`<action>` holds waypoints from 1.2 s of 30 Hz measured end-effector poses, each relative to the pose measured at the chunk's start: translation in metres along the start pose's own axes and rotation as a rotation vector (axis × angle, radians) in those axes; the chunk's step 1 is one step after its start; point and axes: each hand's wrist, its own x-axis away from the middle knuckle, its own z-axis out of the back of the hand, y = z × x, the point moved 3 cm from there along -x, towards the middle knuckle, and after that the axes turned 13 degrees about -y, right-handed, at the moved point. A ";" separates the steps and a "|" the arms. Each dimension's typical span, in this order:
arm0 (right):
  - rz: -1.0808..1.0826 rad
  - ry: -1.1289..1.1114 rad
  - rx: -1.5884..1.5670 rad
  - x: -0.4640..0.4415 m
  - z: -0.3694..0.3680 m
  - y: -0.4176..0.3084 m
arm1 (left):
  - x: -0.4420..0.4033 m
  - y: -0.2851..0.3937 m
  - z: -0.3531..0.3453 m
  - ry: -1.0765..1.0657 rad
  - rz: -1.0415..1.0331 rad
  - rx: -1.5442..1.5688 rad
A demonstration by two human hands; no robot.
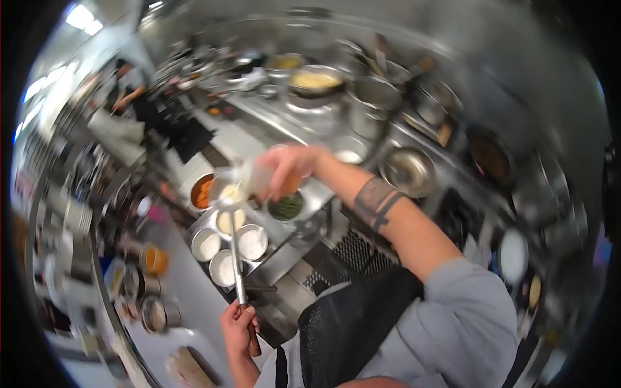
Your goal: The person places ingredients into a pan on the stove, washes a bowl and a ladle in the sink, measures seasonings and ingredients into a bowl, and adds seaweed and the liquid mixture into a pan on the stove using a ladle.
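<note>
My left hand (239,324) is wrapped round the wooden handle of a long metal utensil (236,262). Its far end, blurred, lies over the small containers and holds something pale. My right hand (288,169), on the outstretched tattooed arm, grips a translucent container (257,180) beside that end; motion smears its outline. Below are a pot of orange food (203,193), a container of chopped greens (286,205), a container of pale yellow food (230,221) and several tubs of white contents, among them one white tub (252,242).
Pans and pots, including a tall pot (374,103) and a shiny bowl (408,171), line the back. A white counter (174,294) at left bears metal containers (158,313) and a wrapped item (189,367). Another person (129,87) stands at the far left.
</note>
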 end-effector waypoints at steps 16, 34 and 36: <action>-1.556 1.600 0.425 0.724 -0.556 0.219 | -0.007 -0.024 -0.287 -0.472 0.053 -0.280; -1.946 1.673 0.428 0.817 -0.626 0.180 | 0.048 -0.091 -0.541 -1.059 0.224 -0.303; -1.921 1.744 0.483 0.826 -0.640 0.184 | 0.045 -0.096 -0.538 -1.047 0.247 -0.330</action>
